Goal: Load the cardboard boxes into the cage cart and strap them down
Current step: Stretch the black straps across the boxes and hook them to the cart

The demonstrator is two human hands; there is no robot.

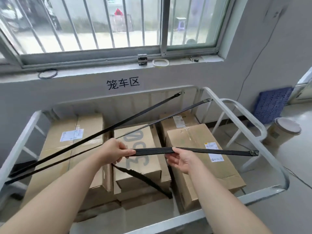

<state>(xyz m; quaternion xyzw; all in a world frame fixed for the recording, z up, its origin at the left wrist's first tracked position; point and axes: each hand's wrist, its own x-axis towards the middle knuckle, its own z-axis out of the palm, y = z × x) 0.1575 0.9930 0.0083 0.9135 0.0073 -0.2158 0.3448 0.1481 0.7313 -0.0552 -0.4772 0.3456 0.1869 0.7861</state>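
Note:
Several cardboard boxes point(72, 141) fill the white metal cage cart point(253, 122). One black strap point(118, 124) runs taut from the cart's far right corner to its left side. A second strap point(179, 113) comes from the right rail down to my left hand point(114, 152). My left hand grips a third black strap point(211, 151), which is hooked on the cart's right rail. My right hand point(183, 158) pinches this same strap from below, a little to the right. A loose strap end point(143, 179) hangs below my left hand over the middle box.
The cart stands against a wall under a barred window point(101, 31). On the sill lie a tape roll point(160, 62), a small dark box point(142, 59) and a black loop point(47, 73). A blue crate point(271, 105) and a lidded bucket point(283, 130) sit on the floor to the right.

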